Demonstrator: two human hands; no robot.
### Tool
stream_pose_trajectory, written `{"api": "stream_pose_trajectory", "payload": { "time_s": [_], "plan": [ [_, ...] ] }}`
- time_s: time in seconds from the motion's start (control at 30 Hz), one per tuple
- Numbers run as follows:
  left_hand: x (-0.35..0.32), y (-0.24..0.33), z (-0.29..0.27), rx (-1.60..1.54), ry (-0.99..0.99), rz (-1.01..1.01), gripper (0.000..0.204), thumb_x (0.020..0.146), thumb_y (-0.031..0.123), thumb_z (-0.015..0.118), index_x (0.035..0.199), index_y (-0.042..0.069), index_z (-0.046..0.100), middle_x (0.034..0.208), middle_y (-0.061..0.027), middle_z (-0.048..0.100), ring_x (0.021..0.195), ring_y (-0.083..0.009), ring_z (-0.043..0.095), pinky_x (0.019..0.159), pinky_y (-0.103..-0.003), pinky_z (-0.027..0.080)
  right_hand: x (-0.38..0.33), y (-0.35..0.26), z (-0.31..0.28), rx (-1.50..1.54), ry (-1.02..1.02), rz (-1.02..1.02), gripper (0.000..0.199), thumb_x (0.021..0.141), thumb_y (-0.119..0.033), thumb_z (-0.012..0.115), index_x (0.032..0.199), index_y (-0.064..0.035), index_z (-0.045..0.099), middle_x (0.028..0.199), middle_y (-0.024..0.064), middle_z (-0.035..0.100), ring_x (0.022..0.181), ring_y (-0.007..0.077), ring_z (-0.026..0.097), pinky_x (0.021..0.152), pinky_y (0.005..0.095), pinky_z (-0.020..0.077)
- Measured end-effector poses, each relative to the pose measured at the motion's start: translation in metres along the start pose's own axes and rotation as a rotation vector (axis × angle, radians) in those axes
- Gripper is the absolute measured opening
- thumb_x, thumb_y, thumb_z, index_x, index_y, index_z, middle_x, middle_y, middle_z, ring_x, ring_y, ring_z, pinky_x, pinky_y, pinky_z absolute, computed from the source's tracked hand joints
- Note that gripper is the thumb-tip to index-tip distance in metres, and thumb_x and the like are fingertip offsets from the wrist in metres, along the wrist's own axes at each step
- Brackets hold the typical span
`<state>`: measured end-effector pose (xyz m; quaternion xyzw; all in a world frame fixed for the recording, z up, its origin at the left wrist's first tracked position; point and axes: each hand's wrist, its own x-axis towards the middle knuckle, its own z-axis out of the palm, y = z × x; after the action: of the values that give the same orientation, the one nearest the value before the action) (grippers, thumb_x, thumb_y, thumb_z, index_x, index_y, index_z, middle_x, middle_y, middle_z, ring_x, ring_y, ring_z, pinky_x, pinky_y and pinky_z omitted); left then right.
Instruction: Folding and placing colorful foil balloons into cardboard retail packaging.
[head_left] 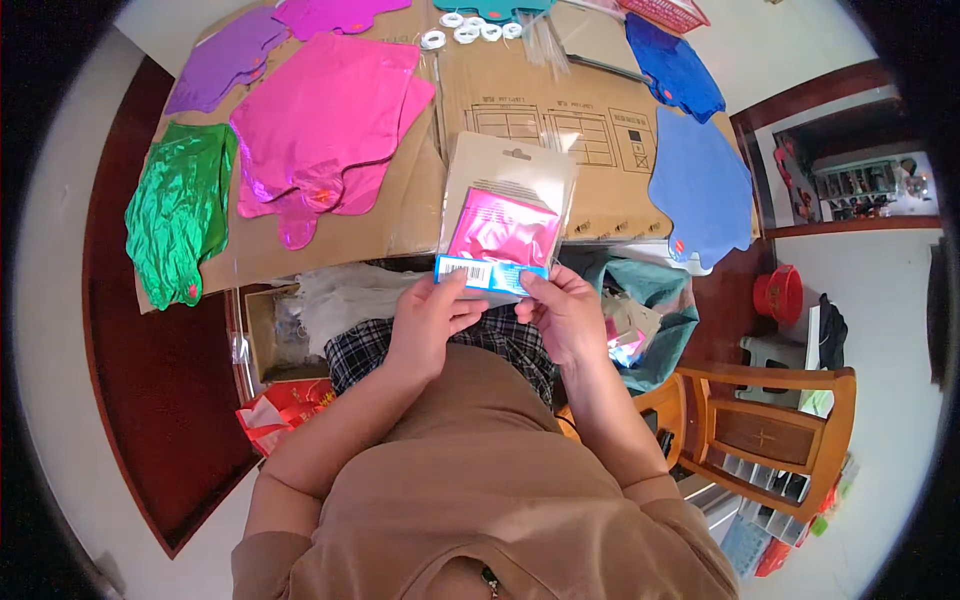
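Pink foil packet (502, 228) — left hand (422, 322) and right hand (570, 315) pinch its lower edge, some fingertips seemingly behind it

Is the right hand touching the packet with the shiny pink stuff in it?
Touching. The head view shows the right hand gripping the packet near its lower right corner, thumb over the front.

And a home workroom, apparently, is given away here by a wooden chair (765, 437), cardboard (600, 192) and foil balloons (325, 115).
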<state>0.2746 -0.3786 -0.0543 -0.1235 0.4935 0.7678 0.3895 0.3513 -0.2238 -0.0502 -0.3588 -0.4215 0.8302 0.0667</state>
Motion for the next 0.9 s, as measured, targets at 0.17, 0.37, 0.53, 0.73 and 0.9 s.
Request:
{"api": "stream_pose_trajectory", "payload": {
  "time_s": [0.17,0.37,0.53,0.73,0.9],
  "plan": [
    [0.003,-0.001,0.002,0.022,-0.021,0.134,0.017,0.092,0.017,0.058,0.102,0.003,0.059,0.088,-0.008,0.065,0.077,-0.0159,0.064,0.072,-0.029,0.054,0.001,-0.004,0.0,-0.069,-0.002,-0.05,0.016,0.085,-0.015,0.069,0.08,-0.0035,0.06,0.068,0.0055,0.063,0.051,0.0098,0.057,0.048,0.0214,0.046],
    [0.006,-0.004,0.002,0.099,0.016,0.197,0.019,0.091,0.02,0.06,0.095,0.002,0.06,0.08,-0.0052,0.064,0.07,-0.0116,0.061,0.067,-0.027,0.053,0.002,0.005,0.002,-0.036,0.014,-0.129,0.022,0.086,-0.021,0.068,0.073,-0.0055,0.058,0.068,0.0058,0.063,0.051,0.0106,0.057,0.05,0.0227,0.046],
    [0.006,-0.002,0.004,0.153,0.005,0.18,0.021,0.091,0.021,0.061,0.093,0.0,0.059,0.08,-0.0069,0.064,0.07,-0.0113,0.061,0.069,-0.027,0.054,0.004,0.004,-0.003,-0.046,0.024,-0.138,0.025,0.087,-0.022,0.067,0.07,-0.0063,0.057,0.063,0.0058,0.061,0.05,0.0105,0.056,0.049,0.0229,0.0445],
    [0.003,0.004,0.006,0.062,-0.179,0.063,0.02,0.091,0.017,0.06,0.105,0.002,0.06,0.096,-0.0086,0.064,0.084,-0.0148,0.063,0.081,-0.031,0.053,0.008,-0.001,-0.009,-0.111,-0.031,-0.133,0.019,0.087,-0.019,0.067,0.077,-0.0041,0.06,0.067,0.0054,0.063,0.055,0.0109,0.059,0.049,0.022,0.0455],
    [0.007,0.003,0.002,0.054,-0.185,0.106,0.021,0.091,0.015,0.059,0.107,0.002,0.06,0.098,-0.0087,0.065,0.086,-0.0153,0.063,0.082,-0.032,0.053,-0.001,-0.011,-0.006,-0.191,-0.179,-0.152,0.019,0.089,-0.009,0.061,0.104,0.0024,0.061,0.088,0.0066,0.067,0.073,0.011,0.063,0.067,0.0238,0.0511]
  ]
}}
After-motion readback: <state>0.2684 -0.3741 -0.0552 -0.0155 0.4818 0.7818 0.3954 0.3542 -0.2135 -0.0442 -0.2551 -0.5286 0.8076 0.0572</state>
